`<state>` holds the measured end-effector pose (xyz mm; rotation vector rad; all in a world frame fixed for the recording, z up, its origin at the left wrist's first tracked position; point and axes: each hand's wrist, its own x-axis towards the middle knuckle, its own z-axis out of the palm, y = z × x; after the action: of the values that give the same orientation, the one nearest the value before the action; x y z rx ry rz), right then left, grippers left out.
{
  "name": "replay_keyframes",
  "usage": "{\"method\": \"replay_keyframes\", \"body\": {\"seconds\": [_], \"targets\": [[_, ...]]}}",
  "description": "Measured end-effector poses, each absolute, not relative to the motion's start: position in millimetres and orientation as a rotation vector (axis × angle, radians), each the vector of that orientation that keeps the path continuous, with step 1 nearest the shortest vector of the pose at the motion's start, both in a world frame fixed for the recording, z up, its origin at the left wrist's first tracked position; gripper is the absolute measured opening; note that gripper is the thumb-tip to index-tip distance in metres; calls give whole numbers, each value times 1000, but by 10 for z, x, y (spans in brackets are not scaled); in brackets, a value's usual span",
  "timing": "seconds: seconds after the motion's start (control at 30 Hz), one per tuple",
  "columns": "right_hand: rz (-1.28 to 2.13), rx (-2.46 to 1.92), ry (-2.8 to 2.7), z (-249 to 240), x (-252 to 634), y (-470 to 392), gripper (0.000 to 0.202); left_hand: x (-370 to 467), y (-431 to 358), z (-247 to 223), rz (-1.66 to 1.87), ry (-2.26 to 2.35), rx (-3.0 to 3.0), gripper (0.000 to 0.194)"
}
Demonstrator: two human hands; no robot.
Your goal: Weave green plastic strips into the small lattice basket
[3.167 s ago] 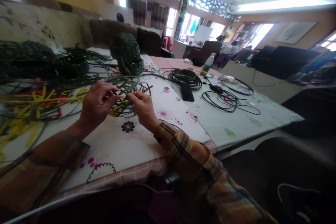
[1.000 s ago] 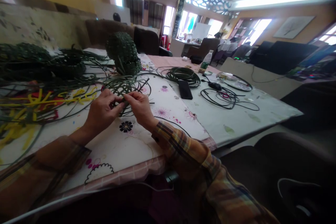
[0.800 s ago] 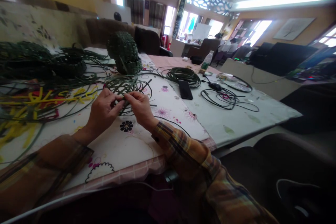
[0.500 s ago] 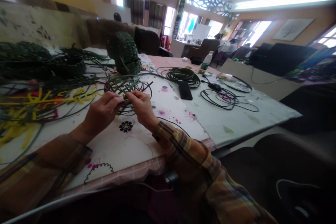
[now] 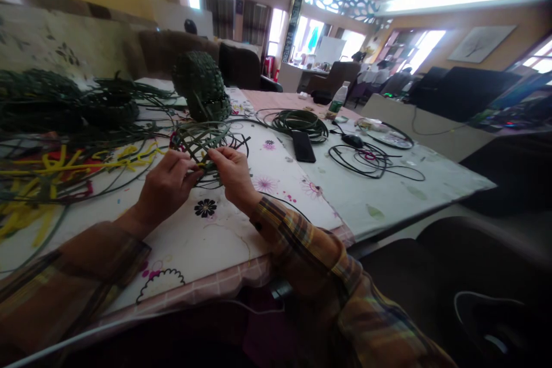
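Observation:
An openwork piece of woven green strips [image 5: 200, 139] stands on the flowered tablecloth in front of me. My left hand [image 5: 169, 184] is closed at its near left side, pinching a short yellow strip [image 5: 200, 165] that shows at the fingertips. My right hand [image 5: 233, 175] is closed too, thumb and forefinger pressed together on a green strip of the same piece. The fingers partly hide what lies between them. Behind the piece stands a tightly woven dark green basket [image 5: 202, 86].
Yellow strips [image 5: 64, 167] and dark green woven pieces [image 5: 38, 98] crowd the left side. Beyond my right hand lie a coil of green strip [image 5: 297, 122], a black phone [image 5: 304, 146], a bottle [image 5: 337, 100] and looped black cord [image 5: 360, 161]. The table edge [image 5: 224, 284] runs close to me.
My left fingertips have moved slightly down, and a yellow strip now shows at them. The right hand's fingertips sit a little apart from the left ones. The objects on the table have not moved.

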<state>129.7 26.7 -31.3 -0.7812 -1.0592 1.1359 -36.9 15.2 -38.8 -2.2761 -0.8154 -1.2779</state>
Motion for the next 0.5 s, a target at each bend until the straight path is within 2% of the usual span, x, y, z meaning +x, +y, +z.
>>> {"method": "replay_keyframes", "body": {"seconds": [0.27, 0.4, 0.5], "targets": [[1192, -752, -972, -293, 1278, 257, 23, -282, 77, -395, -1488, -1297, -2314, 16], [1209, -744, -942, -292, 1222, 221, 24, -175, 44, -344, -1476, -1552, -2323, 14], [1229, -746, -923, -290, 1197, 200, 25, -103, 21, -308, -1521, -1776, -2296, 21]]}}
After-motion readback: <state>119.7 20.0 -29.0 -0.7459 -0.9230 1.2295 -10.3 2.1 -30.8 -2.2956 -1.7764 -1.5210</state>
